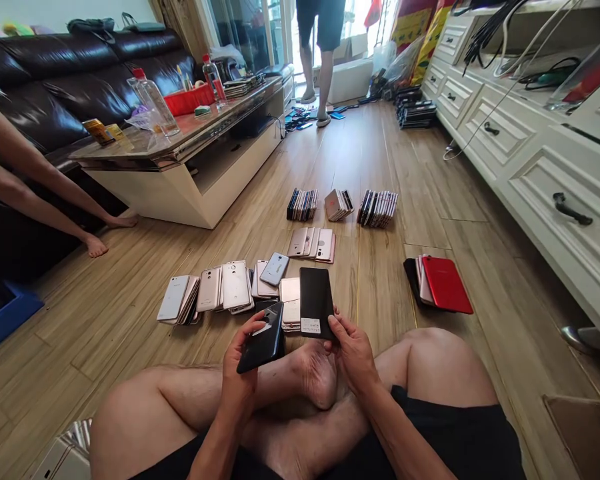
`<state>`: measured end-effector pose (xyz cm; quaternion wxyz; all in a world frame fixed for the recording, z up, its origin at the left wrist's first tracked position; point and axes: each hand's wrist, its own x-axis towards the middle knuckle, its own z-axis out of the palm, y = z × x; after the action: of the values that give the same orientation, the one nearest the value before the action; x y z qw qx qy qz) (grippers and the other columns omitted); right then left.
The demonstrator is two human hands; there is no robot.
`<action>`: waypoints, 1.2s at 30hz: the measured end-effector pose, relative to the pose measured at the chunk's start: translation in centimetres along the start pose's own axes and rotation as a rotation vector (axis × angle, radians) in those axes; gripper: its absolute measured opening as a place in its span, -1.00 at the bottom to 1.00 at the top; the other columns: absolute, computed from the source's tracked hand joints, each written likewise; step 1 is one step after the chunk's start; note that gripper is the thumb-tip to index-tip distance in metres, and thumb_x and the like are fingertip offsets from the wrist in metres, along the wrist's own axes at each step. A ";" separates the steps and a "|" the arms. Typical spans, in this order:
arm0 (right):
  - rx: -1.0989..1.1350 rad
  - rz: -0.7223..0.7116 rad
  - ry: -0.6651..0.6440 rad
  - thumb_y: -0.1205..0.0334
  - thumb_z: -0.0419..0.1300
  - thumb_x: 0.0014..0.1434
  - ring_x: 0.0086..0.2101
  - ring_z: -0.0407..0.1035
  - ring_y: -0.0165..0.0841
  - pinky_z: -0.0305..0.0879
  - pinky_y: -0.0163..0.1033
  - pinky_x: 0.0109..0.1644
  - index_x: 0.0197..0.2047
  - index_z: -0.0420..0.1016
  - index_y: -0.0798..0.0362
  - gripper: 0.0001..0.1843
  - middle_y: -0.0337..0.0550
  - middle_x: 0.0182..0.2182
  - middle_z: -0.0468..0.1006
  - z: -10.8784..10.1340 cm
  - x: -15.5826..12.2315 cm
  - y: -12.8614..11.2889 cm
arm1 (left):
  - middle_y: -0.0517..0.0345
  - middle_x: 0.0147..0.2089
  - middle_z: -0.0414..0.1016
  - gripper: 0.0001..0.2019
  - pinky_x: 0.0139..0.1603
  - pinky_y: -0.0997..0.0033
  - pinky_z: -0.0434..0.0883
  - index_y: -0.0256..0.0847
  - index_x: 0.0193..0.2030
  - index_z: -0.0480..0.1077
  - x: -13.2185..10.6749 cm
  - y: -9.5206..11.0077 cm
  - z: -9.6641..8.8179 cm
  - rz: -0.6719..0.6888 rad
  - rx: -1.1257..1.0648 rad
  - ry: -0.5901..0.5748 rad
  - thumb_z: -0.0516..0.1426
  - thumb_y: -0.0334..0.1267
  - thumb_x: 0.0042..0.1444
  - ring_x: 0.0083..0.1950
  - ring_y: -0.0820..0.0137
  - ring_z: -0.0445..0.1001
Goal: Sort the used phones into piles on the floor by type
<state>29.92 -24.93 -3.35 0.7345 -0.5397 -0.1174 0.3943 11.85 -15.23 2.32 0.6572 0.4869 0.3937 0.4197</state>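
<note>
A: What do we have in our hands?

B: Two dark phones. Our left hand has its grip closed around the edges of a black phone, held tilted. Our right hand pinches a dark-screened phone at its lower right corner, thumb in front; a white label sits along the bottom of that screen.

A: What's just past them?

B: The right phone partly covers a pale stack on the floor. Left of that we see a small silver phone lying askew on a pile, then leaning gold phones and a white phone at the end.

A: And farther out?

B: A pink fan of phones, then three rows stood on edge. Well to our right, a red phone tops a separate pile.

A: Anything crowding us?

B: Our own crossed legs fill the near floor. A table carrying bottles and a red tray stands ahead on the left, a white drawer cabinet runs along the right, and a standing person is at the far end, near scattered devices.
</note>
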 end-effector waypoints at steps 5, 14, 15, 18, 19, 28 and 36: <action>-0.024 -0.009 -0.013 -0.22 0.38 0.08 -0.28 0.44 -0.27 0.45 -0.26 -0.39 -0.19 0.63 0.02 -0.53 -0.14 -0.30 0.57 -0.1 -0.2 0.0 | 0.06 0.30 0.47 -0.72 0.08 0.43 0.42 -0.08 -0.13 0.61 -0.3 -0.8 -0.4 0.022 0.032 -0.049 0.37 -0.17 -0.02 0.23 0.21 0.47; 0.036 0.075 -0.045 -0.22 0.42 0.04 -0.49 0.26 -0.41 0.30 -0.26 -0.51 -0.27 0.60 0.02 -0.55 -0.16 -0.26 0.50 0.5 -0.7 -0.7 | 0.06 0.35 0.40 -0.73 0.14 0.40 0.39 -0.08 -0.10 0.59 -0.6 -0.4 -0.5 0.048 0.166 -0.080 0.37 -0.21 0.01 0.31 0.15 0.41; 0.035 0.094 -0.058 -0.23 0.42 0.03 -0.51 0.23 -0.42 0.28 -0.26 -0.52 -0.28 0.59 0.02 -0.54 -0.17 -0.28 0.49 0.4 -0.7 -0.9 | 0.06 0.35 0.40 -0.73 0.12 0.39 0.40 -0.08 -0.10 0.59 -0.6 -0.4 -0.6 0.056 0.192 -0.093 0.36 -0.20 0.02 0.30 0.14 0.42; -0.085 0.075 -0.111 -0.32 0.35 0.07 -0.48 0.22 -0.39 0.26 -0.26 -0.47 -0.35 0.55 0.03 -0.47 -0.18 -0.38 0.45 -0.4 -0.1 -2.1 | 0.02 0.24 0.47 -0.81 0.10 0.32 0.42 -0.09 -0.17 0.60 -0.6 -0.2 -0.9 0.138 0.294 -0.088 0.30 -0.15 0.08 0.23 0.13 0.46; -0.148 0.055 -0.143 -0.34 0.31 0.11 -0.44 0.24 -0.37 0.26 -0.26 -0.42 -0.38 0.53 0.04 -0.45 -0.18 -0.40 0.43 -0.9 0.2 -2.8 | 0.01 0.17 0.50 -0.83 0.10 0.29 0.42 -0.10 -0.19 0.61 -0.6 0.0 -1.1 0.175 0.340 -0.079 0.28 -0.13 0.10 0.19 0.13 0.47; -0.659 0.287 -0.718 -0.47 0.24 0.04 -0.55 -0.01 -0.50 -0.14 -0.30 -0.49 -0.55 0.27 0.05 -0.30 -0.36 -0.59 0.14 -3.1 2.8 -12.7 | -0.02 0.09 0.46 -0.70 0.13 0.18 0.42 -0.08 -0.18 0.62 -1.0 1.6 -2.1 0.308 0.680 -0.246 0.29 0.05 0.06 0.10 0.10 0.47; -0.978 0.230 -0.987 -0.60 0.21 -0.06 -0.58 -0.16 -0.53 -0.25 -0.26 -0.54 -0.64 0.03 0.00 -0.18 -0.41 -0.63 -0.07 -1.6 5.1 -15.5 | -0.02 0.18 0.46 -0.78 0.19 0.18 0.43 0.00 -0.13 0.65 -2.1 0.2 -1.1 0.213 0.626 -0.462 0.20 -0.04 0.23 0.19 0.11 0.46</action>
<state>41.30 -24.11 8.48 0.2220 -0.5751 -0.5430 0.5702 10.12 -16.86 2.54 0.5012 0.7832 0.2917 0.2245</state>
